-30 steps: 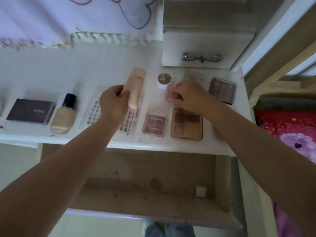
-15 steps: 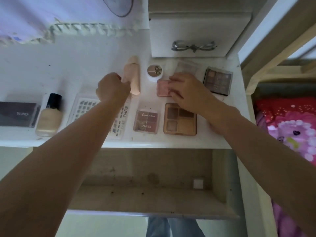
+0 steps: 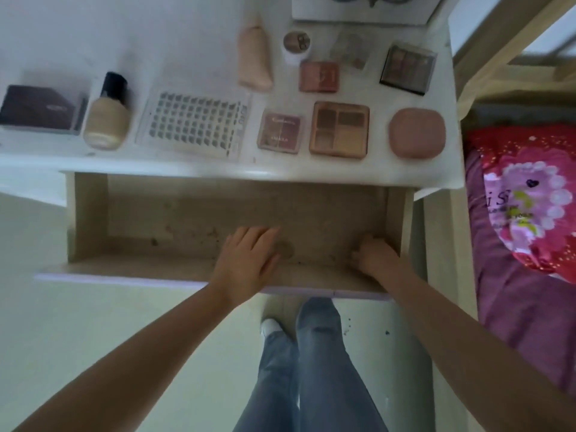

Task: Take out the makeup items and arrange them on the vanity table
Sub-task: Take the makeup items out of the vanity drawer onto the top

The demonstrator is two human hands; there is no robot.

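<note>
White table [image 3: 193, 42] beyond hands: palettes [image 3: 339, 129], bottle [image 3: 107, 120], tube [image 3: 254, 57] | left hand [image 3: 246, 263] flat, fingers straight, in drawer [image 3: 87, 213] | right hand [image 3: 377, 257] curled at drawer corner, grip unclear

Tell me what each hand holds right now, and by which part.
The left hand lies flat and open in the drawer, holding nothing. The right hand is curled; any hold cannot be told.

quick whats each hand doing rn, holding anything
Left hand: open, fingers spread flat in the drawer, holding nothing.
Right hand: fingers curled at the drawer's right corner; whether it grips anything cannot be told.
</note>
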